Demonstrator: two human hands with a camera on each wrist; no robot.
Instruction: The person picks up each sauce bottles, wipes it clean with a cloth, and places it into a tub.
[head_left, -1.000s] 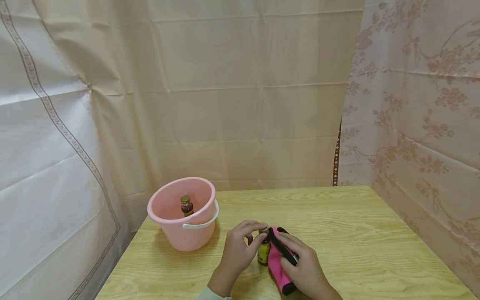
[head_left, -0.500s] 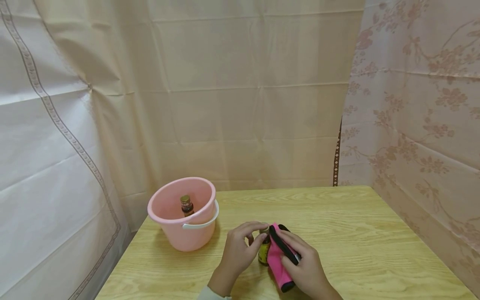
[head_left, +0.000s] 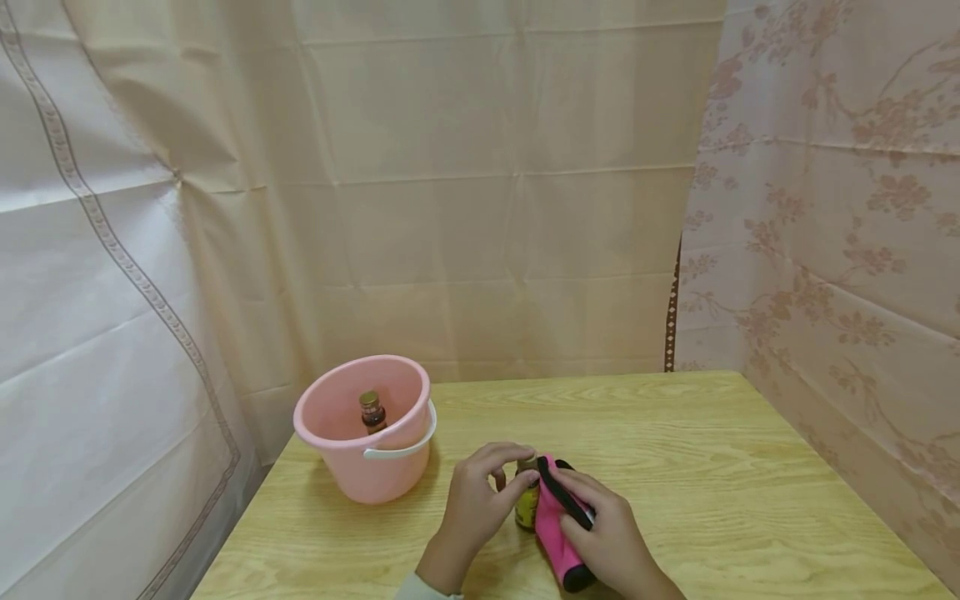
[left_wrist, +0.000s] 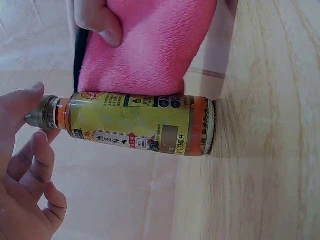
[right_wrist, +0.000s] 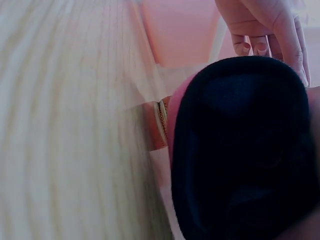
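Note:
A small sesame oil bottle (left_wrist: pixel 132 122) with a yellow label stands upright on the wooden table. My left hand (head_left: pixel 480 496) pinches its cap (left_wrist: pixel 41 112) between thumb and fingers. Against the bottle's right side lies a pink plush cloth (left_wrist: pixel 145 47) with black edging, gripped by my right hand (head_left: pixel 611 529). In the right wrist view the cloth's dark end (head_left: pixel 577 577) fills much of the picture and hides most of the bottle.
To the left a pink bucket (head_left: pixel 378 471) with a white handle (head_left: pixel 405 450) stands on the table (head_left: pixel 712 467). Another bottle with a gold-coloured cap (head_left: pixel 372 408) is inside it. Curtains (head_left: pixel 487 208) hang behind and at both sides.
The cloth rises slightly along the bottle half a second ago, then is lower again now, moving with my right hand. My left hand stays on the cap.

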